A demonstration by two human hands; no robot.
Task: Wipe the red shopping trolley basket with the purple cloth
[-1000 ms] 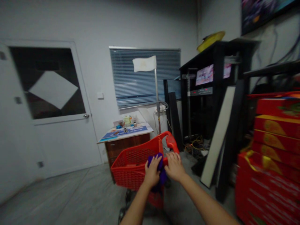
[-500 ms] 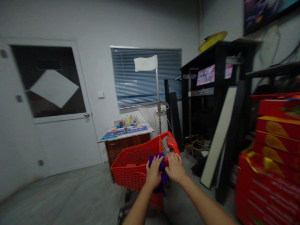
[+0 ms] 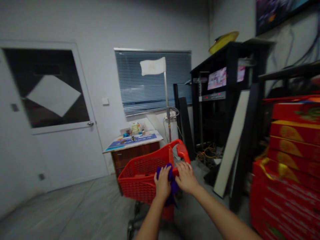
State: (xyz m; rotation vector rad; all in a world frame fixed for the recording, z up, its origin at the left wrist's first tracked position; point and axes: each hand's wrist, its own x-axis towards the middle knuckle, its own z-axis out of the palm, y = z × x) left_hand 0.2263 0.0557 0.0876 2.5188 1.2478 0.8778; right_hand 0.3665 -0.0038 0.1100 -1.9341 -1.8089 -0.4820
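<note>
A red plastic shopping cart (image 3: pixel 140 186) stands before me, its handle side toward me. My left hand (image 3: pixel 163 181) is closed on a purple cloth (image 3: pixel 174 186) at the near rim of the basket; part of the cloth hangs below the hand. Just to the right, my right hand (image 3: pixel 186 176) wraps round the cart's red handle, close to its raised right end. The undersides of both hands are hidden.
Behind the cart is a wooden desk (image 3: pixel 136 150) with small items on top. A pole with a white flag (image 3: pixel 153 66) rises behind it. Leaning boards (image 3: pixel 232 143), a black rack (image 3: pixel 228 56) and stacked red boxes (image 3: pixel 287 196) stand to the right.
The room has shifted slightly left in the view. My left hand and the purple cloth have moved a little left along the basket rim; my right hand stays on the handle.
</note>
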